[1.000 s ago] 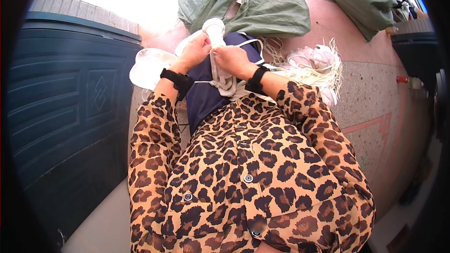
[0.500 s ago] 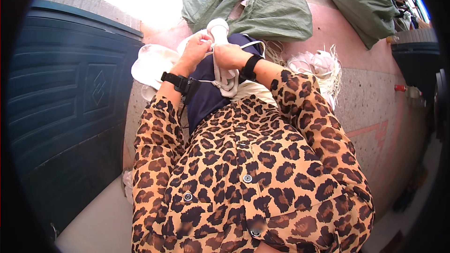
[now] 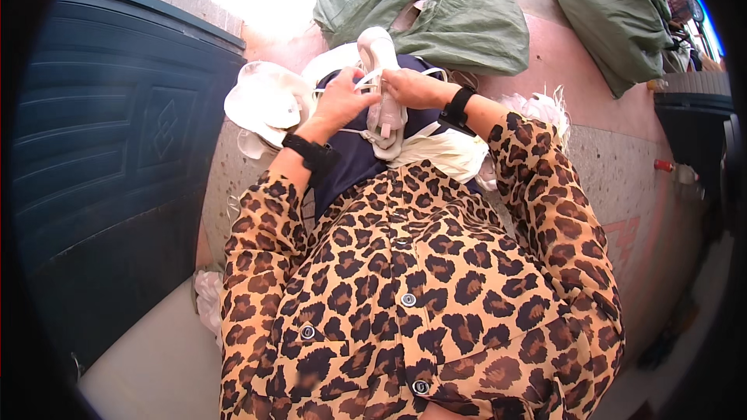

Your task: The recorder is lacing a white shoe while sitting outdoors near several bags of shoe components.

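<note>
A white and pale pink shoe [image 3: 385, 117] lies on my lap over dark blue cloth, its rounded toe pointing away from me. My left hand [image 3: 341, 103] is at the shoe's left side, fingers closed on a white shoelace [image 3: 369, 80] that crosses the shoe. From the right, my right hand [image 3: 416, 90] pinches at the lace near the shoe's middle; its fingertips are partly hidden. A bundle of cream laces [image 3: 445, 152] rests on my lap to the right of the shoe.
White shoes or shoe parts [image 3: 268, 101] are heaped left of my lap. A large green sack [image 3: 420, 12] lies ahead, another green sack [image 3: 611, 23] at far right. Pale stringy items [image 3: 541, 109] sit on the floor beyond my right arm. A dark blue panelled door [image 3: 117, 140] borders the left.
My hands have moved apart, the right one to the right, uncovering more of the shoe. The lace now shows between them. The whole view has shifted slightly.
</note>
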Demonstrator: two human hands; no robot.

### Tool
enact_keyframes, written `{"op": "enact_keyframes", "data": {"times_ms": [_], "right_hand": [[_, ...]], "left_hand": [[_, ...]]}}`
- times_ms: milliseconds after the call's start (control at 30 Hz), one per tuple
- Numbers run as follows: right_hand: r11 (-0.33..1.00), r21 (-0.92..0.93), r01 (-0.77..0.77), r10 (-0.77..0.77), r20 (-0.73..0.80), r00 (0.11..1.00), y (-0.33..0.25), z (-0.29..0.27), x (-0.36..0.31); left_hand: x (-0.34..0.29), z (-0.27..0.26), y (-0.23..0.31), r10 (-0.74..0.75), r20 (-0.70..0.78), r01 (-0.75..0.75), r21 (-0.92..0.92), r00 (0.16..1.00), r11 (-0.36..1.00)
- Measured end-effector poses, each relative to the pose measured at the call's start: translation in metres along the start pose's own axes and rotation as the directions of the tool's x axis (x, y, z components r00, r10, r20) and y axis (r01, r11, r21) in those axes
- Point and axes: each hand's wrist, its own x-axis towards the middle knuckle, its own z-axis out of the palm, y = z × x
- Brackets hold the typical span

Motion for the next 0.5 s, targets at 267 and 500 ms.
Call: {"op": "enact_keyframes", "data": {"times_ms": [267, 500], "right_hand": [[0.731, -0.656, 0.19, -0.294, -0.051, 0.954, -0.032, 0.003, -0.026], [0.411, 0.91, -0.057, 0.235, -0.045, 0.971, -0.083, -0.103, -0.061]], "left_hand": [[0.004, 0.01, 0.001, -0.03, -0.125, 0.074, 0.363, 0.992, 0.929], [0.012, -0.013, 0.006, -0.036, 0.107, 0.074, -0.373, 0.994, 0.925]]}}
